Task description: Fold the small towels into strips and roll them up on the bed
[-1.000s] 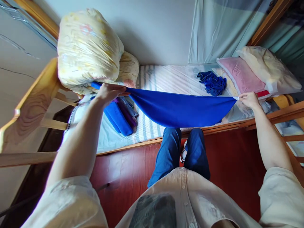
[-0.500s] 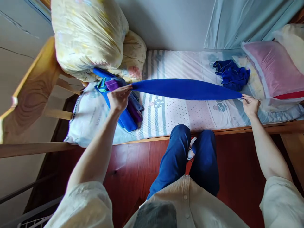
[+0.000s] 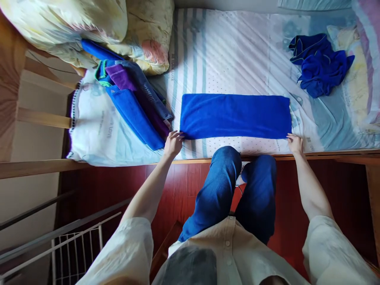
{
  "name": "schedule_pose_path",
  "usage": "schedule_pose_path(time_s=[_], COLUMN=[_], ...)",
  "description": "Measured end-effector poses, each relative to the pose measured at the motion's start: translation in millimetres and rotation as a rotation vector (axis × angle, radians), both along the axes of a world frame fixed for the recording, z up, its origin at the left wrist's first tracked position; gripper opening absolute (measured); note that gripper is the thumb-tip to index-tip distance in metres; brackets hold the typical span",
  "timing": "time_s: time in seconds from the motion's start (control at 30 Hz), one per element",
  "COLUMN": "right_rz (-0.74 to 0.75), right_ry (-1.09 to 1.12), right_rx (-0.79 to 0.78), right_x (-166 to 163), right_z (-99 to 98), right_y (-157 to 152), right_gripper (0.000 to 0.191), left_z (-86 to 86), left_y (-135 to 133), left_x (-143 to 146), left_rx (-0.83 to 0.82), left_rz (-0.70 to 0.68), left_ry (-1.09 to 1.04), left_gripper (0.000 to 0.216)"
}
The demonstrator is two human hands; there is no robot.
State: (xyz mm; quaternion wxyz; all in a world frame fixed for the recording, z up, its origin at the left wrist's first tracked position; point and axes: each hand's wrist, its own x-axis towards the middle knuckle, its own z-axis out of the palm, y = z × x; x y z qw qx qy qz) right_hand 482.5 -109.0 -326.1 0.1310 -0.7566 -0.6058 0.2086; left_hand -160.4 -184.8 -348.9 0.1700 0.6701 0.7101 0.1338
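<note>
A blue towel (image 3: 236, 116) lies spread as a long rectangle on the bed (image 3: 225, 51), its near edge close to the mattress edge. My left hand (image 3: 173, 143) pinches its near left corner. At the near right corner, the fingers of my right hand (image 3: 295, 143) are closed on the cloth. Just left of my left hand is a group of folded towels in blue (image 3: 135, 114), purple (image 3: 121, 78) and grey-blue (image 3: 145, 89), lying slantwise. A crumpled blue cloth with light piping (image 3: 323, 65) sits beyond my right hand.
A yellow floral quilt (image 3: 68, 25) is heaped at the back left, against a pillow (image 3: 154, 43). Wooden bed rails (image 3: 44, 118) stand at the left, and a white wire rack (image 3: 78, 249) is below. A pink pillow (image 3: 369, 23) lies at the far right.
The blue towel, stretched taut in the air between my hands before, now lies flat on the bed. Both hands have come down and closer together. The view has tilted downward.
</note>
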Motion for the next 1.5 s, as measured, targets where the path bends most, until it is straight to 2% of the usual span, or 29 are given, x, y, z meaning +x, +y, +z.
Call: schedule_pose_path(time_s=[0.07,0.17,0.3,0.47,0.63,0.77,0.9,0.97,1.03,1.13,1.23,1.37,1.43,1.5], right_rz=[0.043,0.091,0.092,0.091,0.084,0.062,0.010,-0.015,0.042,0.268,0.444,0.661,0.700,0.701], right_ry=[-0.058,-0.129,-0.167,-0.148,-0.134,-0.152,-0.321,-0.372,-0.299,-0.007,0.272,0.451,0.473,0.463], right_rx=[0.025,0.059,0.061,0.031,-0.041,-0.099,-0.285,-0.312,-0.228,-0.031,0.050,-0.023,-0.034,-0.025], right_x=[1,1,5,13,11,7,-7,-26,-56,-123,-201,-281,-299,-300], right_z=[-2.7,0.1,7.5,12.2,13.8,20.5,29.8,31.8,30.4,20.8,2.6,-25.6,-36.0,-41.9], right_y=[-2,-3,-9,-27,-42,-42,-26,-14,-2,13,18,8,0,-5], right_gripper=[0.031,0.033,0.035,0.035,0.034,0.037,0.034,0.028,0.030,0.049,0.052,0.053,0.052,0.052], left_z=[-2.2,-3.0,-3.3,0.2,-0.5,-4.8,-0.9,3.5,5.0,-4.5,-24.8,-47.2,-51.8,-52.9], left_y=[0,3,-2,-32,-54,-52,-33,-18,-2,13,14,5,3,3], left_x=[2,4,-2,-15,-10,-7,4,23,53,104,139,145,141,138], left_rx=[0.013,-0.061,-0.110,-0.115,-0.166,-0.214,-0.196,-0.121,-0.027,0.067,0.081,0.111,0.123,0.125], left_rz=[-0.108,-0.202,-0.176,-0.218,-0.232,-0.178,-0.162,-0.151,-0.125,-0.113,-0.115,-0.105,-0.105,-0.098], left_ry=[0.082,0.148,0.181,0.193,0.220,0.219,0.174,0.116,0.035,-0.094,-0.163,-0.193,-0.209,-0.219], left_gripper=[0.035,0.038,0.037,0.035,0.039,0.039,0.034,0.040,0.048,0.056,0.059,0.062,0.063,0.064])
